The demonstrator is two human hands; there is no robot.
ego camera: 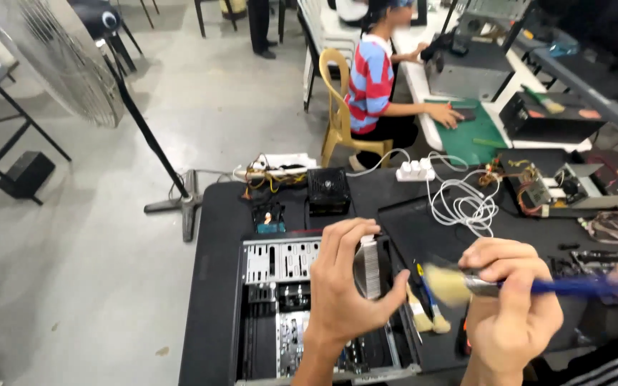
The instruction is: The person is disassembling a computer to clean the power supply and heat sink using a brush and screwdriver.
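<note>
A black worktop [212, 236] fills the lower middle of the head view, with grey floor to its nine o'clock side. On it, at about six o'clock, lies an open computer case [280, 314], its metal frame and drive bays showing. At eleven o'clock a standing fan [59, 61] rises on a black pole from the floor. At twelve o'clock another person in a red and blue striped shirt [370, 82] sits on a yellow chair [337, 107] at a separate white table, hands on a green mat [470, 136]. On the worktop past the case sits a small black power supply box [327, 191], and a white power strip [415, 171] with a tangle of white cable [463, 204] lies toward one o'clock. The person's left hand [348, 286] is raised above the case, fingers curled around a finned metal heatsink [370, 266], held upright between thumb and fingertips. The right hand [513, 300], at four o'clock, is clenched around the blue handle of a paintbrush [459, 284], whose pale bristles point toward the heatsink and stand just beside it; motion blur hides whether they touch. Two smaller brushes [427, 314] lie on the worktop just right of the case.
</note>
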